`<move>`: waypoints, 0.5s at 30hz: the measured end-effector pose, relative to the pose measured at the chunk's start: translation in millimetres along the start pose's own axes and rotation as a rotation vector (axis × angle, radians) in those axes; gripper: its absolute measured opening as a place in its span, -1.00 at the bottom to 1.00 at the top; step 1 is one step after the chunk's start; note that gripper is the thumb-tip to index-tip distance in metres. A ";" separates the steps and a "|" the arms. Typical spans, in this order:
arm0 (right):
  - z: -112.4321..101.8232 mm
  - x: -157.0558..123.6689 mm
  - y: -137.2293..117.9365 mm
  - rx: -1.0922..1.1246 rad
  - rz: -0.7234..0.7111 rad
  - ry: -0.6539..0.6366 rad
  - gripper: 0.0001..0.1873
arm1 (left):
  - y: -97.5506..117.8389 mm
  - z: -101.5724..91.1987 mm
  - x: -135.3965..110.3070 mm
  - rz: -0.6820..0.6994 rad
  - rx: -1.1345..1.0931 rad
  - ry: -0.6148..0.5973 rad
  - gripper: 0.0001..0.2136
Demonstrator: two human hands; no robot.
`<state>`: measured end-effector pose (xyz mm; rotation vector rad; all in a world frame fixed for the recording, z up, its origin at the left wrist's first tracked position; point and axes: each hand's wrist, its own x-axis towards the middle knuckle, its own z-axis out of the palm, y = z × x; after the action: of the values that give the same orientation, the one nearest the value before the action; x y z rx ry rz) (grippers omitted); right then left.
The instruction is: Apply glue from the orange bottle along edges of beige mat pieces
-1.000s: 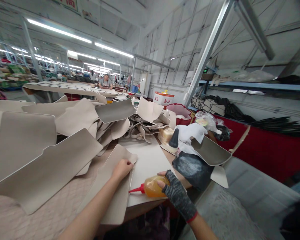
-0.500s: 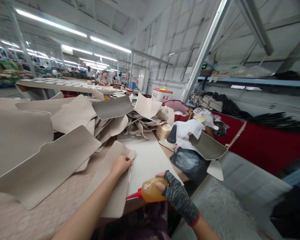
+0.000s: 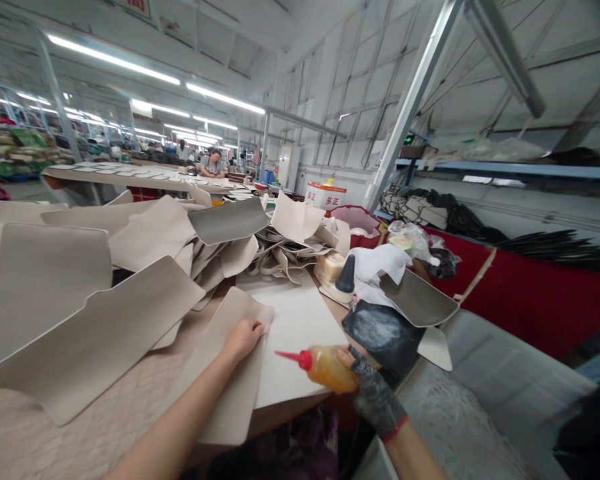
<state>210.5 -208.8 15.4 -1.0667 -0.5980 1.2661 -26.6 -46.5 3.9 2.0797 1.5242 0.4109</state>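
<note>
A long beige leather-like panel (image 3: 230, 400) lies in front of me, its right edge over a white board (image 3: 300, 320). My left hand (image 3: 244, 339) pinches that panel near its upper right edge, fingers closed. In my right hand (image 3: 373, 383), which wears a dark grey fingerless glove, is a squeeze bottle (image 3: 333, 368) of amber liquid with a red nozzle. The bottle is tilted on its side above the board's right part, nozzle pointing left towards the panel and apart from it. Some of the right fingers are hidden behind the bottle.
Large beige panels (image 3: 100, 333) are heaped on the left. Beyond the board lies a pile of beige pieces (image 3: 285, 257). On the right are a dark cone-tipped bottle (image 3: 347, 275), a black sheet (image 3: 380, 333) and a grey curved panel (image 3: 420, 297). A person (image 3: 213, 163) sits at a far table.
The bottle has moved up and right, its nozzle lifting away from the panel's lower right edge. My left hand still holds the panel in about the same place. The view has shifted slightly.
</note>
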 end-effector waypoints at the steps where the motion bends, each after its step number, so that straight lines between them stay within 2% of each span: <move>1: 1.6 2.4 1.2 0.178 0.061 0.073 -0.61 | -1.6 0.3 -2.8 0.037 0.023 -0.002 -0.79; 4: 10.9 9.3 3.5 0.635 0.262 0.191 -0.76 | -5.8 0.4 -15.5 0.189 0.095 -0.036 -0.76; 6: 19.6 13.4 5.1 0.836 0.317 0.143 -0.63 | -7.7 -1.0 -25.1 0.309 0.144 -0.084 -0.76; 10: 38.6 20.7 11.6 0.914 0.311 0.112 -0.58 | -8.8 -8.3 -36.2 0.454 0.278 -0.148 -0.70; 13: 50.9 25.5 20.6 0.929 0.286 0.076 -0.55 | -6.5 -17.0 -33.9 0.474 0.328 -0.203 -0.59; 15: 57.0 29.0 27.8 0.923 0.272 0.029 -0.63 | -3.3 -22.8 -29.8 0.457 0.339 -0.247 -0.51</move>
<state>156.4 -165.3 9.7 -0.3854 0.1861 1.5230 -50.7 -68.6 22.5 2.6368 1.0218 0.0465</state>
